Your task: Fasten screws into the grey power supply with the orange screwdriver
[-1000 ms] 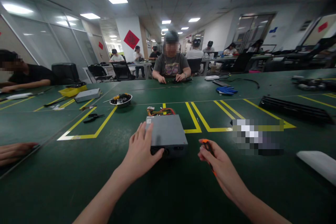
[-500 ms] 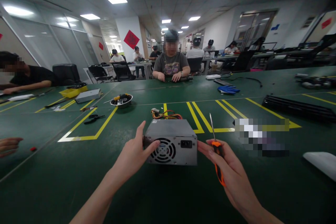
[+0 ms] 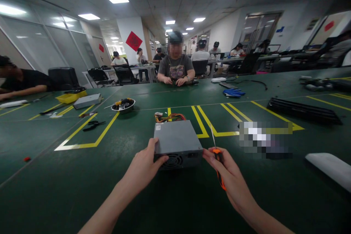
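Power supply unit [image 3: 177,139] sat flat on the green worktop [image 3: 55,190], just inside its near edge, fan-grille face toward the wearer and its wire bundle [image 3: 168,117] trailing off the far end. Left hand [image 3: 144,168] gripped the unit's near left corner, thumb over the top edge, fingers under the grille face. Right hand [image 3: 229,173] was closed around an orange-handled screwdriver [image 3: 216,155], shaft pointing up and away, with fingertips touching the unit's near right corner.

Judgement: step in hand looked like positioning the casing for screw work. To do it well, the left hand should pin the casing firmly so it cannot slide on the mat, the grille face should be turned until its screw heads are plainly visible, and the driver tip should be seated square before any torque goes on.

Also on the worktop: metal bowl [image 3: 123,105] with small tools toward the far left, black pliers [image 3: 93,124] inside a yellow-taped box, blue gloves [image 3: 233,93] farther back. Another person's hands [image 3: 175,80] worked at the far edge.
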Tool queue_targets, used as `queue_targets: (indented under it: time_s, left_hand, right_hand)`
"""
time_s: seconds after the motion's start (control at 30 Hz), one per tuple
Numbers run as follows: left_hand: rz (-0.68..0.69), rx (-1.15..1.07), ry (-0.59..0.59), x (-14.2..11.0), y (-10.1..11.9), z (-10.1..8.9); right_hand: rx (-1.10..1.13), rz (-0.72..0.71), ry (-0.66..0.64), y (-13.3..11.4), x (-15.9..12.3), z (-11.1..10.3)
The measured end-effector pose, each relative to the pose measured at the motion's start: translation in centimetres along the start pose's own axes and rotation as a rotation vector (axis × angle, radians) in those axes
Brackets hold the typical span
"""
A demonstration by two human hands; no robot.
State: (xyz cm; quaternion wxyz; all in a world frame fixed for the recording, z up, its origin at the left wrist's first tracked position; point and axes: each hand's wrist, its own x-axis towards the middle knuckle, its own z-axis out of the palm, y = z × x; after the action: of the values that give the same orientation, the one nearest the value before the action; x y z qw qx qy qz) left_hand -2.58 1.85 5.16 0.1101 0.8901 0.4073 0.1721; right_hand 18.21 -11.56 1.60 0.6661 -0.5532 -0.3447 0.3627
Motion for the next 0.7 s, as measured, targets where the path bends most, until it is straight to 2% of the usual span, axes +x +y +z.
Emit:
queue_targets:
  time_s: [0.13,0.23,0.33,0.43,0.53,0.7]
  left_hand:
    - [0.024,0.038,0.017,-0.1,-0.5,0.8]
    - [0.040,0.124,0.023,-0.2,-0.8,1.0]
    - [0.146,0.266,0.118,-0.3,-0.3,1.3]
    - [0.314,0.351,0.215,-0.7,1.0,1.9]
    - [0.441,0.321,0.219,-1.0,2.4,2.6]
    - [0.481,0.253,0.245,-1.1,2.8,3.5]
  right_hand:
    - [-0.079,0.000,-0.011,-0.6,0.6,-0.1]
    - [-0.203,0.006,0.018,-1.8,0.0,-0.8]
    - [-0.364,-0.030,0.056,-2.9,-1.7,-2.3]
    - [-0.715,-0.257,0.114,-3.0,-3.8,-4.1]
    - [-0.939,-0.509,0.172,-2.5,-5.7,-5.8]
    - [-1.132,-0.796,0.161,-3.3,-6.8,-6.3]
